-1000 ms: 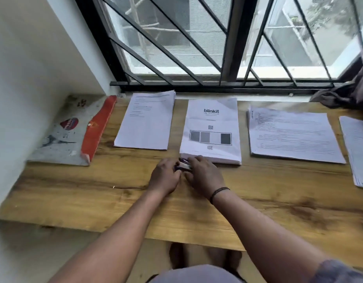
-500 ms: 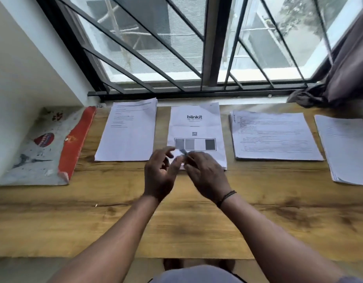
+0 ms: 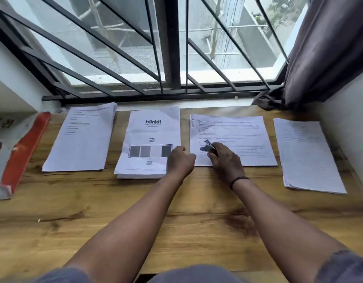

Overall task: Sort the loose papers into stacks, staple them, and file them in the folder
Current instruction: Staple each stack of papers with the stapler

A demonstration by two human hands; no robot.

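The right hand (image 3: 225, 162) is gripping a small blue stapler (image 3: 207, 146) above the near left corner of the third paper stack (image 3: 237, 137), while the left hand (image 3: 179, 161), loosely curled and holding nothing, is hovering over the blinkit stack (image 3: 150, 139). Further stacks are lying far left (image 3: 82, 137) and far right (image 3: 307, 152) of the hands, and the folder (image 3: 17, 152), closed with contents hidden, is lying beyond the leftmost stack.

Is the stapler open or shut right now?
Open. The stapler in the right hand shows two arms spread apart above the landscape stack.
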